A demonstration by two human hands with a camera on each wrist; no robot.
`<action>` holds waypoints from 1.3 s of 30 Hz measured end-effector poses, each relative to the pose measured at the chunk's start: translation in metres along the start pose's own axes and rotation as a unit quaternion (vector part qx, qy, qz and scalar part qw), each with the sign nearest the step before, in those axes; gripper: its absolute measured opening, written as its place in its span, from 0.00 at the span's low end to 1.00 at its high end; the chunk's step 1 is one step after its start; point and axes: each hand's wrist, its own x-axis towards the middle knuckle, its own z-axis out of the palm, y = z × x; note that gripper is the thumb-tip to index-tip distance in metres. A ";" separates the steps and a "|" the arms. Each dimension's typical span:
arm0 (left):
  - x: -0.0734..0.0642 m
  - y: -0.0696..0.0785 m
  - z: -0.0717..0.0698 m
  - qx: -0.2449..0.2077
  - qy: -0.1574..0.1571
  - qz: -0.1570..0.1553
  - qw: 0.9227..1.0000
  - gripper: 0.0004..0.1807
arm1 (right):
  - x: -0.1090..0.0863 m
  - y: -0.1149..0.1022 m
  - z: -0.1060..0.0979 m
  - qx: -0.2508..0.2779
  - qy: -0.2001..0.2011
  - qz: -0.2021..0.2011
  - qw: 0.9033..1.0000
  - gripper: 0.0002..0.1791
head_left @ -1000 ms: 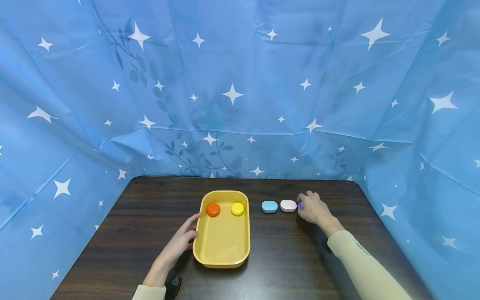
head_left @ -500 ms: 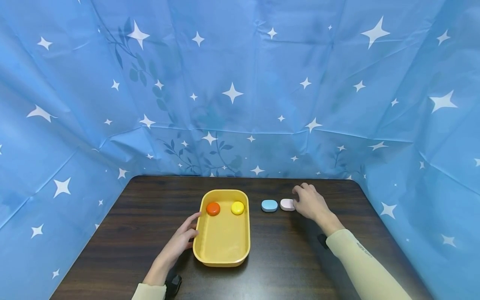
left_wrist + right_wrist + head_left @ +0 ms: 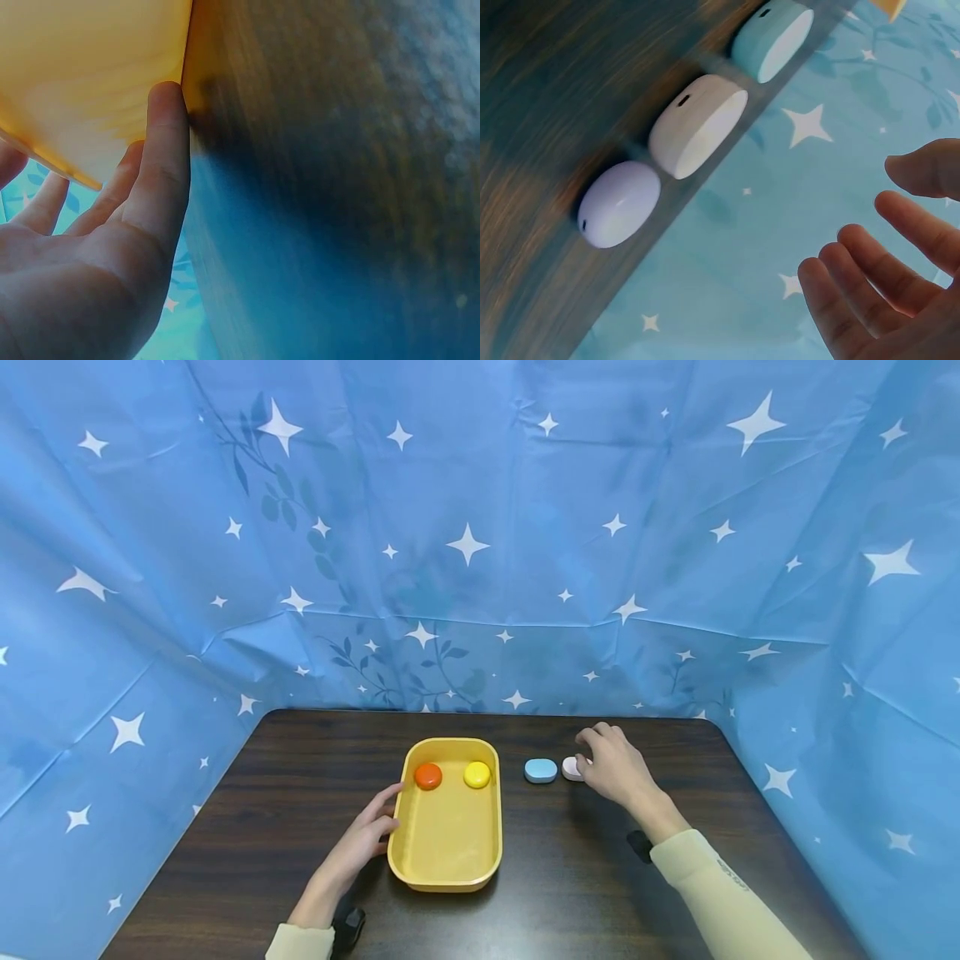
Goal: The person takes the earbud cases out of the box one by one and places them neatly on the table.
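My left hand rests against the left side of a yellow tray, its extended fingers touching the outer wall in the left wrist view. Inside the tray's far end lie a round orange piece and a round yellow piece. Above the table my right hand hovers with fingers apart and nothing in them, partly covering a pinkish-white oval case in the head view. The right wrist view shows that case between a lavender rounded case and a light-blue oval case; dark slots mark all three.
The dark wood-grain table carries the tray near its middle and the row of cases to the right. A blue star-patterned cloth hangs behind and along both sides.
My right hand has let go of the lavender case, risen and shifted left, over the pinkish-white case. The left hand and the tray have stayed in place.
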 end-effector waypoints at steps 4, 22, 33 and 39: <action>0.001 -0.001 0.001 0.001 -0.001 0.001 1.000 0.33 | -0.002 -0.006 -0.001 0.004 0.015 -0.012 1.000 0.15; 0.000 0.000 0.001 0.005 0.005 0.000 1.000 0.32 | -0.007 -0.034 0.004 0.037 0.063 -0.047 0.996 0.13; -0.001 0.001 0.001 0.003 0.002 0.001 1.000 0.32 | -0.005 -0.047 0.000 0.037 0.062 -0.073 0.995 0.13; 0.000 0.001 0.001 0.004 0.002 0.001 1.000 0.33 | -0.002 -0.053 -0.004 0.031 0.064 -0.084 0.994 0.13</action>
